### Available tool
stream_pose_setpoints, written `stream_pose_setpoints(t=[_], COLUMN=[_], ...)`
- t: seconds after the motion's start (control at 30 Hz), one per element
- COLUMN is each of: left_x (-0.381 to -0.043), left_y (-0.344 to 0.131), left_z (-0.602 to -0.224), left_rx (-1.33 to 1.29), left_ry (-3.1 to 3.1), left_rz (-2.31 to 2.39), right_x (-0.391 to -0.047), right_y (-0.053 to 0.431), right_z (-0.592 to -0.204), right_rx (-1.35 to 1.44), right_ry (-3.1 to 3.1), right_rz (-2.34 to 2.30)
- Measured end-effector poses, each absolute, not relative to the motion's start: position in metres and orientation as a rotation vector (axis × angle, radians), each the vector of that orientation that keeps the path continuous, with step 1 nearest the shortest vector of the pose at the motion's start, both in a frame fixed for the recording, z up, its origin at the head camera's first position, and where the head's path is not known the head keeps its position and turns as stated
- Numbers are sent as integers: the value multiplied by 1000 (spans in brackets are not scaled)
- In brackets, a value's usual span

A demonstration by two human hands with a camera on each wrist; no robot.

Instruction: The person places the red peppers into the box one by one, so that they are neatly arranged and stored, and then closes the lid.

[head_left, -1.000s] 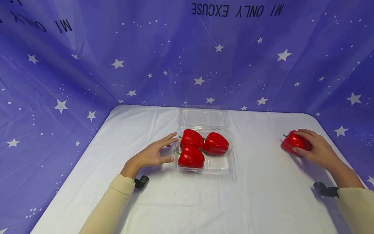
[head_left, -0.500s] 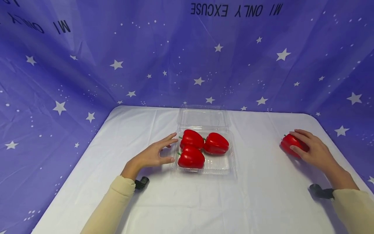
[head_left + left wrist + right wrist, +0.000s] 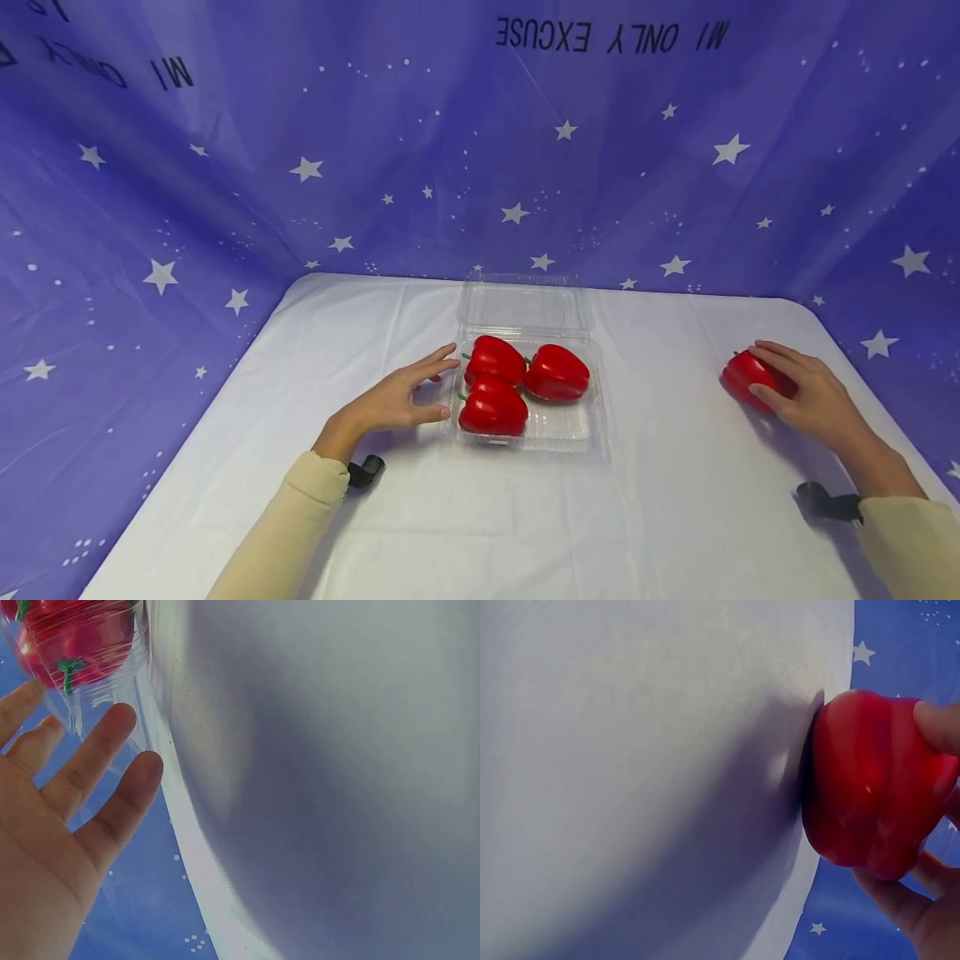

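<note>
The right hand (image 3: 813, 396) edged left over white cloth (image 3: 645, 517), starry drapes (image 3: 465, 108) behind.

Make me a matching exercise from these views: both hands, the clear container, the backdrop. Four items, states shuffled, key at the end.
Things
1. left hand
2. right hand
3. clear container
4. backdrop

States
A. purple-blue, printed with white stars
B. grips a lone red pepper
C. lid open, three red peppers inside
D. fingers spread, no pepper in its grasp

Pairs: 1-D, 2-B, 3-C, 4-A
</note>
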State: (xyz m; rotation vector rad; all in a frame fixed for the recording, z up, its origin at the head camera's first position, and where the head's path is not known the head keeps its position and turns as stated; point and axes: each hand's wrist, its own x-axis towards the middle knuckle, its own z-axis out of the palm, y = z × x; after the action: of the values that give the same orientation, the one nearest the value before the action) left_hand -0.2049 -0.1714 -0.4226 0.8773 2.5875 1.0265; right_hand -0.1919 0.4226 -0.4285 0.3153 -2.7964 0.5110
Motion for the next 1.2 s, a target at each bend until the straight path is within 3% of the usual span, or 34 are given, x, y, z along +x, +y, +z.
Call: stream_pose_setpoints(t=[0.43, 0.73, 1.2], left_x=[-203, -202, -205], left_y=[-170, -171, -172], left_z=[-424, -422, -426], left_rx=[897, 865, 892], left_ry=[2599, 2597, 2598], left_rz=[1015, 1024, 1032], right_x=[-188, -182, -160], right_y=[421, 407, 354], right_z=[-430, -407, -382], right_rx=[284, 334, 659], right_ry=[-2807, -2742, -2524], right_rz=[574, 669, 659])
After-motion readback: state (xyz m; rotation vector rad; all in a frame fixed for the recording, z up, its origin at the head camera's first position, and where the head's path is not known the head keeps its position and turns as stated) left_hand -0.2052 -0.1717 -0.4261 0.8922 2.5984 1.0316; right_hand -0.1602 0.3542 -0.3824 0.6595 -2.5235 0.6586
